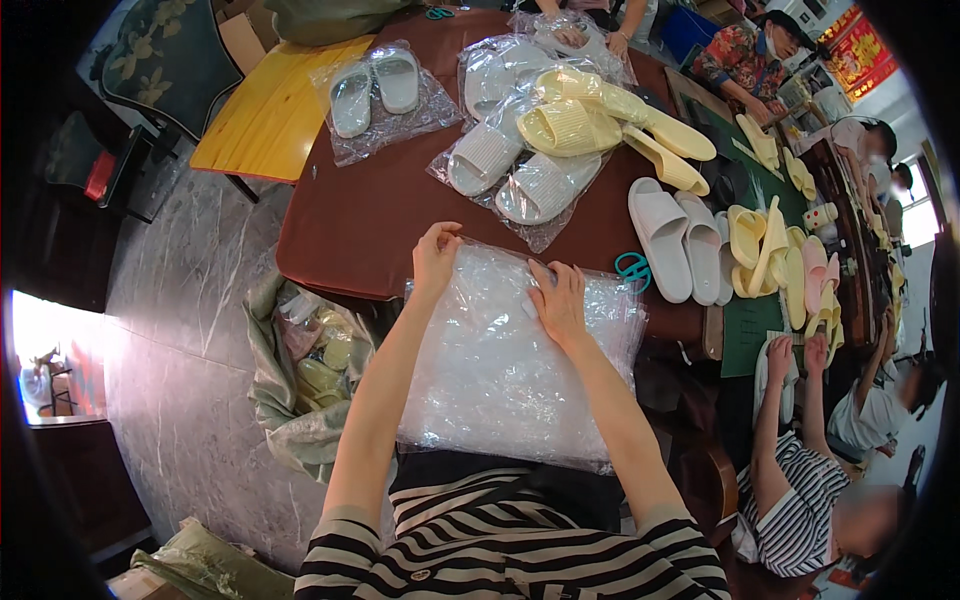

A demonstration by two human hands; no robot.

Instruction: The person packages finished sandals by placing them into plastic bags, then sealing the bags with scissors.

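Observation:
A thick stack of clear plastic bags [510, 380] lies across my lap against the table's front edge. At its upper left corner my left hand [436, 262] is closed, thumb and fingers pinching the edge of a bag. My right hand [560, 305] rests on the top of the stack with its fingers apart, palm down. A small white bit, perhaps a finger wrap, shows by its thumb. Just beyond that hand, teal-handled scissors [632, 270] lie on the brown table [370, 230].
Bagged white slippers [485, 158] and loose yellow slippers [570, 127] are heaped on the table. White slippers [660, 240] stand at the right. A green sack [275, 385] of plastic scraps sits on the floor at left. Co-workers' hands [780, 355] are at the right, others at the far side.

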